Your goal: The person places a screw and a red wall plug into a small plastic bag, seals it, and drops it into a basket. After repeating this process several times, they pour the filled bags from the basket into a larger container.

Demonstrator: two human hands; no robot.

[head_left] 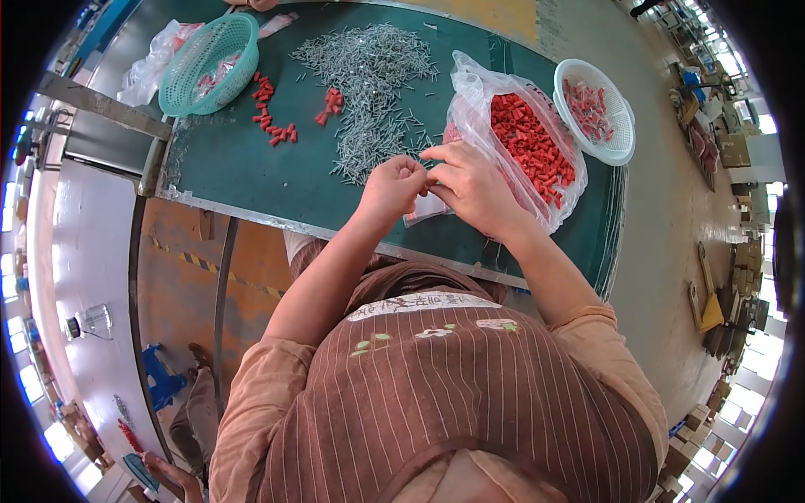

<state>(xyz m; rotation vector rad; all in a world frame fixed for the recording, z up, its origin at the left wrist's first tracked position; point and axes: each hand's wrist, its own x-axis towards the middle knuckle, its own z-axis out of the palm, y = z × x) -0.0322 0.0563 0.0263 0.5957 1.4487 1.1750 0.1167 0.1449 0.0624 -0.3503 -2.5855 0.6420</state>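
My left hand (392,191) and my right hand (476,186) meet over the near edge of the green table, fingertips pinched together. Whatever lies between the fingers is small and mostly hidden. Under them is a small clear plastic bag (426,208). Just beyond my hands spreads a heap of short grey metal screws or pins (369,84). Beside my right hand lies an open clear plastic bag full of small red plastic pieces (530,142). Left of the heap are a small red cluster (329,106) and a curved line of loose red pieces (272,126).
A teal basket (172,88) with small packets stands at the table's left end. A white basket (622,138) of red-and-grey packets sits on the right edge. Another person's hand (260,3) shows at the far edge, and a person's hand (172,476) at lower left.
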